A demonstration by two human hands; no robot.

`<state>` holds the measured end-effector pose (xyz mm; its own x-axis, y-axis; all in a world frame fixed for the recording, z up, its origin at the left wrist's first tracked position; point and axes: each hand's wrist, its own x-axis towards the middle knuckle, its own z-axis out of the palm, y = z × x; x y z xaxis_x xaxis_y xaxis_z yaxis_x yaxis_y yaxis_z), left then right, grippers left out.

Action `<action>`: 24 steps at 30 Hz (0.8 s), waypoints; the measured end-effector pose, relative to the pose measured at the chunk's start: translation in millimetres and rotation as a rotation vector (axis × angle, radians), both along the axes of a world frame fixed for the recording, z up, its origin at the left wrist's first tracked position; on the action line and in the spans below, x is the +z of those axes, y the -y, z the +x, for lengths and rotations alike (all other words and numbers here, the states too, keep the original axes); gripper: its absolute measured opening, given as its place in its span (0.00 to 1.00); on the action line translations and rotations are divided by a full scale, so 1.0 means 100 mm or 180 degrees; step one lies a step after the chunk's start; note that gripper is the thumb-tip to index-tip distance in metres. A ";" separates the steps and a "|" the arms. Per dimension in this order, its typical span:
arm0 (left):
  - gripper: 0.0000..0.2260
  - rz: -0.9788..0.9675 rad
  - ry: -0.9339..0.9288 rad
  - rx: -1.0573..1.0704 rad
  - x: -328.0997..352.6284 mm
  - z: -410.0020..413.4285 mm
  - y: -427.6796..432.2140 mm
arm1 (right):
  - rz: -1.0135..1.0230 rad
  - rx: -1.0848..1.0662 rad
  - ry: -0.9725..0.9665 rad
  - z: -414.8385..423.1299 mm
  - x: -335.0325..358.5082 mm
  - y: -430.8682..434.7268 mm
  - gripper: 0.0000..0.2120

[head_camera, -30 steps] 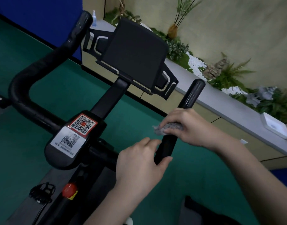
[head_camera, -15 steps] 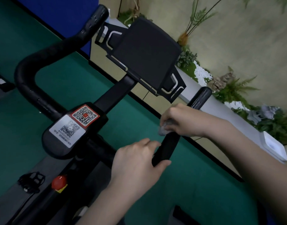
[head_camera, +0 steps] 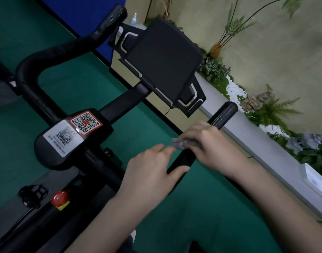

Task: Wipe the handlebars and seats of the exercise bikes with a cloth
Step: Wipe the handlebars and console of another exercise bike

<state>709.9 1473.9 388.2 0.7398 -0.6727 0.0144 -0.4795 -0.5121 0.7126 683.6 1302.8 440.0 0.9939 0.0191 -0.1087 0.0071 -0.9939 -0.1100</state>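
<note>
**Head view: cloth hand back down the bar**

Head camera looks down on the front of a black exercise bike. The right hand [head_camera: 209, 143] is curled around a crumpled grey cloth [head_camera: 182, 143], pressing it against the black padded right handlebar [head_camera: 223, 114]. The bar's rounded tip sticks out bare above the knuckles. The left hand [head_camera: 153, 172] grips the same bar lower down, with the thumb lying across it and the fingers over the top. Its fingertips are just beside the loose end of the cloth.

Half a second ago the right hand sat higher, closer to the tip, with a clear gap between the cloth and the left fingers. Now more of the tip shows and that gap has nearly closed. The left hand has kept its hold in the same place.

The curved black left handlebar [head_camera: 47, 52] is untouched. Between the bars stand a flat black tablet holder [head_camera: 164, 64] and a stem cover with a white QR sticker [head_camera: 60, 137] and a red QR sticker [head_camera: 85, 122]. A round red knob [head_camera: 60, 197] sits lower on the frame.
</note>
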 end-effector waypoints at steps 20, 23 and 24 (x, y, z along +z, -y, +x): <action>0.18 -0.0531 -0.0184 -0.0051 -0.10 -0.01 0.27 | 0.2419 -0.2827 0.3790 -0.37 -0.85 -0.50 0.09; 0.18 -0.0493 -0.0171 -0.0065 -0.09 0.00 0.27 | 0.3145 -0.3474 0.4013 -0.26 -0.79 -0.47 0.10; 0.18 -0.0465 -0.0165 -0.0085 -0.08 0.00 0.27 | 0.3439 -0.3733 0.4068 -0.22 -0.77 -0.42 0.11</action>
<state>710.1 1446.6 379.8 0.7240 -0.6856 0.0757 -0.4522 -0.3888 0.8027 661.7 1345.2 363.2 0.0610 -0.9895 0.1311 0.0799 -0.1261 -0.9888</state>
